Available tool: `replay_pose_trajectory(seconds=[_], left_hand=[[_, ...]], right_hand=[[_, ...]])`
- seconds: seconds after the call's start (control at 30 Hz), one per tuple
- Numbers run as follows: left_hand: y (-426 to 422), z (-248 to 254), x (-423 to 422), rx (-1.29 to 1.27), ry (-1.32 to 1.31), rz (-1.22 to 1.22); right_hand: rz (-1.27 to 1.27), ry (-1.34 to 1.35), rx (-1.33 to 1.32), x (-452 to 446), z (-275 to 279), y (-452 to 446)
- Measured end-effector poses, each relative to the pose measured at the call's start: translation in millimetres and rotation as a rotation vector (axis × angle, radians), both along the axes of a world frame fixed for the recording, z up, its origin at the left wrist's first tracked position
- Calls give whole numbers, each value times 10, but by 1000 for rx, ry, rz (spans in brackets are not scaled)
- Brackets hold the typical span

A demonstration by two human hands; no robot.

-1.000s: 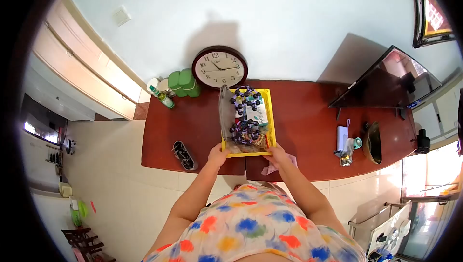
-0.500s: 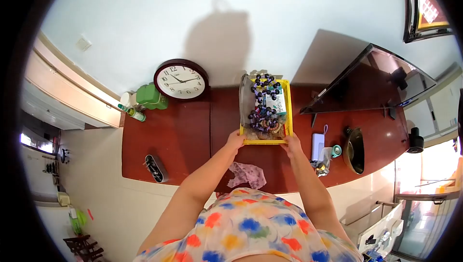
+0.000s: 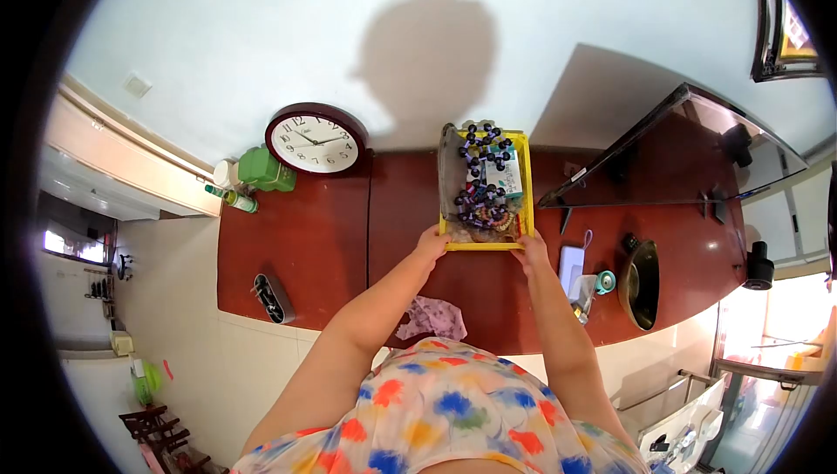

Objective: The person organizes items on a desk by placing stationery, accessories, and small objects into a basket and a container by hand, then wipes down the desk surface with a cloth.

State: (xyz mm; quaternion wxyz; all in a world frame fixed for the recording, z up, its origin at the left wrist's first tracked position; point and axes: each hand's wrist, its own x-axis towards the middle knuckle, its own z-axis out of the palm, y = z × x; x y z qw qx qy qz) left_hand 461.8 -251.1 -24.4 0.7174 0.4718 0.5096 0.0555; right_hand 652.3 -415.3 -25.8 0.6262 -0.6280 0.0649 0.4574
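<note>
A yellow basket (image 3: 528, 186) stands out in front of me at the back of the red-brown table. My left hand (image 3: 432, 245) grips its near left corner, and my right hand (image 3: 531, 250) grips the near right corner. Inside lie dark purple beads or balls in a linked string (image 3: 479, 199), a white and teal box (image 3: 506, 174), and some beaded items near the front. A greyish translucent lid or panel (image 3: 451, 173) leans along the basket's left side. The fingertips are partly hidden beneath the rim.
A round wall clock (image 3: 315, 140) leans on the wall at left, beside a green container (image 3: 266, 169) and a green bottle (image 3: 241, 201). A television (image 3: 671, 151), a purple power bank (image 3: 571, 270), tape (image 3: 605, 282) and a pan (image 3: 642, 286) are at right. A pink cloth (image 3: 433, 318) lies near me.
My view has shifted slightly. The basket, still in both hands, appears a little higher and farther right in the view.
</note>
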Motion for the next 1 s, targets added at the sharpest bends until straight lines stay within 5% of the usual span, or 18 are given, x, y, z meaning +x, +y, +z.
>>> replay_pose_trajectory(seconds=[0.23,0.67,1.0], left_hand=[[-20,355,-66,-65,-23,-140],[157,-4,-1642,40,-88,165],[892,281,-4057,680,-91,477]], right_hand=[[-204,27,-17,-147,11,12],[-281,-117,34,-1504,151,174],[316,-34,119,-3691,569,1288]])
